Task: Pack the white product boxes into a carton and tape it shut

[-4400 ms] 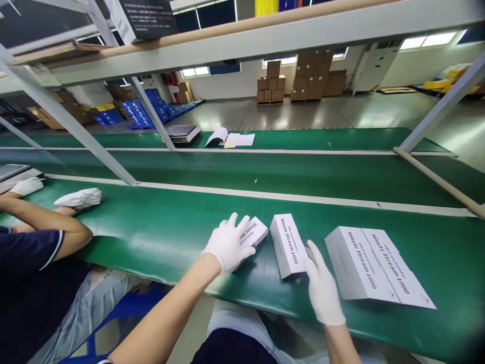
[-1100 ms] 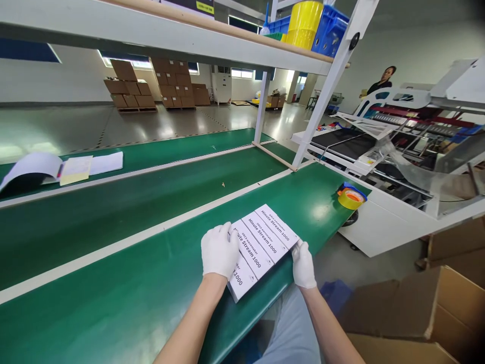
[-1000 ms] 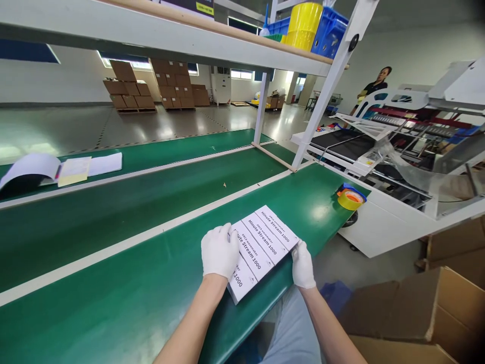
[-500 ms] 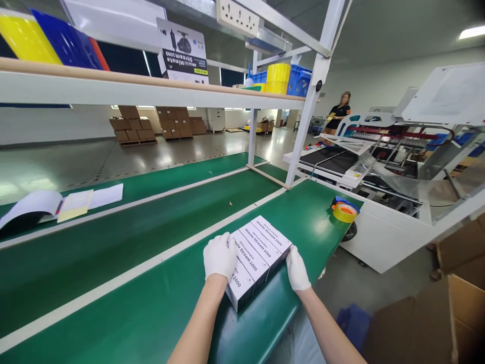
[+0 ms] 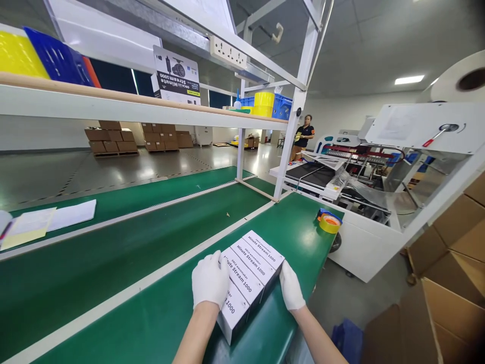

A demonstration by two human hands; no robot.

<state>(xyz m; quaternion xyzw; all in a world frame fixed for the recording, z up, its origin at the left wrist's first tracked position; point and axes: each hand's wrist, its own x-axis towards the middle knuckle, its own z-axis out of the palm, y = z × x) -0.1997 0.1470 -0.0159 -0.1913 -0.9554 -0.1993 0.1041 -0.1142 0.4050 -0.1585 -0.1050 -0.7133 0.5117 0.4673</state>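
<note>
Several white boxes (image 5: 250, 270) printed "Minute Stream 1000" are pressed side by side into one block on the green conveyor belt (image 5: 151, 303), near its front edge. My left hand (image 5: 209, 279), in a white glove, is clamped over the block's left end. My right hand (image 5: 291, 285), also gloved, presses against the block's right side. Both hands grip the row between them.
A roll of yellow tape (image 5: 329, 222) lies at the belt's right end. A white machine (image 5: 379, 167) stands beyond it, with open cardboard cartons (image 5: 443, 283) at the right. Papers (image 5: 45, 222) lie on the far belt. A person (image 5: 301, 139) stands in the background. A shelf with bins (image 5: 265, 103) runs overhead.
Earlier the boxes lay apart on the belt; both hands gathered them into one row. In the last second the view has tilted up, while the hands keep hold of the block.
</note>
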